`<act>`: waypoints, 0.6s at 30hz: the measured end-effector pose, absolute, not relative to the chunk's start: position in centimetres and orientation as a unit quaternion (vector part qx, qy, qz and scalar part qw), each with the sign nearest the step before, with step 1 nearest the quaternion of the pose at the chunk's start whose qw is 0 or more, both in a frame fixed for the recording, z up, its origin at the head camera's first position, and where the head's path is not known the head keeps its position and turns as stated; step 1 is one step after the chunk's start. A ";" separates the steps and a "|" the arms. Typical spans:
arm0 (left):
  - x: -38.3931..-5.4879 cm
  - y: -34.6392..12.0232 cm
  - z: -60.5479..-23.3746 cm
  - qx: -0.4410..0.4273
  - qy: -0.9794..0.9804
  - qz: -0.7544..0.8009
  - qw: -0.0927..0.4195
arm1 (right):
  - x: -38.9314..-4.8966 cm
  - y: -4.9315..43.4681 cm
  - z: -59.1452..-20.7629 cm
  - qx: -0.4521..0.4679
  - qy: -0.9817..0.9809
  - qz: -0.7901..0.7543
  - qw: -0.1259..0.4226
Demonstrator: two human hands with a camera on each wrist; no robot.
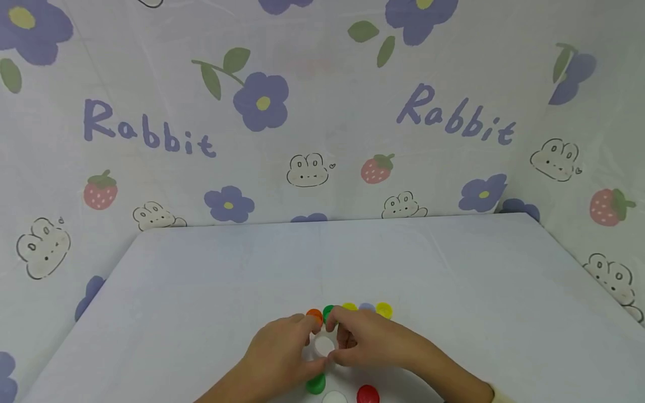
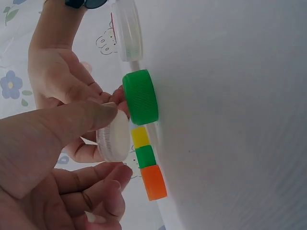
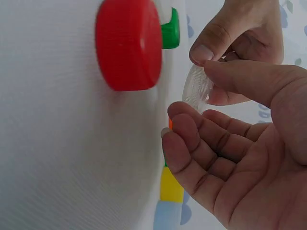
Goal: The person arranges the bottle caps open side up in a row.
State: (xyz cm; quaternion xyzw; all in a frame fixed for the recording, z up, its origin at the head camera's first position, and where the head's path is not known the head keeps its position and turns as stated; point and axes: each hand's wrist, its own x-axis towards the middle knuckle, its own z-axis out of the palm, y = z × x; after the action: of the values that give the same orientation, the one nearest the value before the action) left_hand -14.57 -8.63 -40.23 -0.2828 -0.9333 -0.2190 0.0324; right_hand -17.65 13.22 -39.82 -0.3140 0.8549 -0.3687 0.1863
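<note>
A whitish translucent bottle cap (image 1: 324,346) with a ribbed rim is held above the white table between both hands. My left hand (image 1: 279,347) pinches it, its thumb at one edge and its fingers at the opposite edge in the left wrist view. From the other side my right hand (image 1: 378,338) also pinches the cap's rim between thumb and index finger; its other fingers are loosely bent in the right wrist view. Just beyond the hands stands a row with an orange cap (image 1: 314,316), a green cap (image 1: 329,311) and others, partly covered by the fingers.
Two yellow caps, one at the far right end (image 1: 384,310), and a light blue cap (image 1: 367,307) continue the row. Nearer the person sit a larger green cap (image 1: 316,384), a whitish cap (image 1: 335,398) and a red cap (image 1: 368,394). A printed cloth (image 1: 312,129) hangs behind the table.
</note>
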 end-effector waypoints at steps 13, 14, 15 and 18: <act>-15.6 -9.2 -39.9 -0.222 -0.960 -0.164 -0.042 | -17.8 12.2 -40.5 -0.353 0.867 -0.328 0.125; -15.7 -9.3 -39.9 -0.222 -0.961 -0.162 -0.044 | -17.9 12.1 -40.6 -0.357 0.867 -0.326 0.120; -15.7 -9.3 -39.9 -0.221 -0.961 -0.160 -0.045 | -17.9 12.1 -40.6 -0.359 0.867 -0.324 0.116; -15.9 -9.4 -39.8 -0.216 -0.964 -0.146 -0.051 | -18.0 12.0 -40.6 -0.357 0.872 -0.317 0.111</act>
State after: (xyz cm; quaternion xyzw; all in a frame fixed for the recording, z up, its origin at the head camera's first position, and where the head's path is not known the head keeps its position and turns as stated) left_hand -15.92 -9.37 -39.84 -0.2163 -0.9639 -0.1464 -0.0513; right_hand -18.02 11.95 -40.64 -0.3567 0.8719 -0.3166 0.1113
